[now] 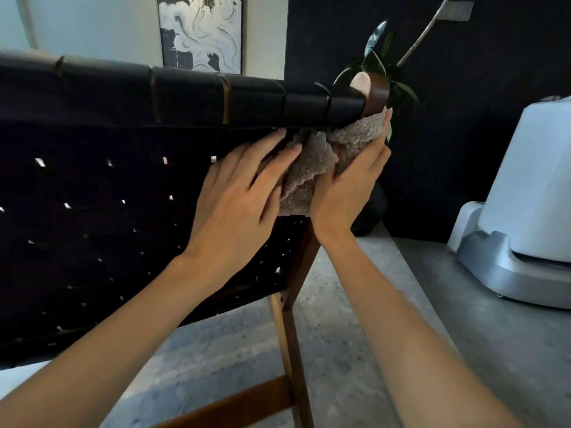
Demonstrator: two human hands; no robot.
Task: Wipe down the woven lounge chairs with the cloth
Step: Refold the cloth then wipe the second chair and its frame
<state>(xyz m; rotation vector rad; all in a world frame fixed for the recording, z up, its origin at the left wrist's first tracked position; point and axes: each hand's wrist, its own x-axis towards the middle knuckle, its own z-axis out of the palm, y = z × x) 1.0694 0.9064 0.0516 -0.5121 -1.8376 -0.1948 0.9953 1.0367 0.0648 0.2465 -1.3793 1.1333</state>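
Observation:
A lounge chair [92,186] with a black woven back and a brown wooden frame fills the left and middle of the view, seen from behind. A fuzzy grey-beige cloth [312,163] lies bunched against the back's upper right corner, just under the top rail. My left hand [238,193] lies flat with straight fingers on the weave and on the cloth's left edge. My right hand [349,180] grips the cloth from the right, its thumb hooked over the top of the wooden corner post.
A potted plant [386,66] stands behind the chair's right corner against a dark wall. A white and grey appliance [522,217] sits on the floor at the right. A framed black-and-white picture [200,32] hangs on the pale wall. Speckled grey floor lies below.

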